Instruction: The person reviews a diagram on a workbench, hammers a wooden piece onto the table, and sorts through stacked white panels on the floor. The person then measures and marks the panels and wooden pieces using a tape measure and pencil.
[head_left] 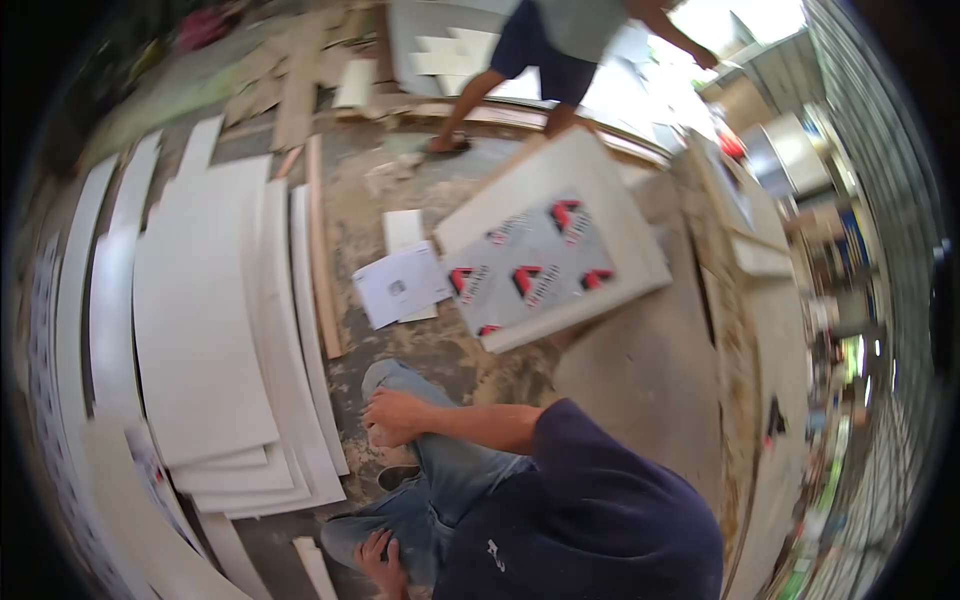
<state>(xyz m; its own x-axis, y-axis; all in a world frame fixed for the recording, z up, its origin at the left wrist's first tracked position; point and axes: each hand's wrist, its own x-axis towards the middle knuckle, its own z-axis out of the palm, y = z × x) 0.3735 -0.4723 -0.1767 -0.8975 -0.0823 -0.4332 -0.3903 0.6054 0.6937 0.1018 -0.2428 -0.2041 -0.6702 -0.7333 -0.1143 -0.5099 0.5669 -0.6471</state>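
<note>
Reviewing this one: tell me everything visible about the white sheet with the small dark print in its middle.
The white sheet looks like paper: thin, four-sided, with a small dark print in its middle, too blurred to read. It lies face up, turned askew, over a cream strip on the stained floor. Its edge meets the logo-printed board in view; contact is unclear. The right hand is apart from it.

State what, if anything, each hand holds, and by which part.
Nothing visible is held: right hand rests on one knee, left hand on the other leg.

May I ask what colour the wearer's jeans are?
The jeans are faded blue, clearest in the head view.
</note>
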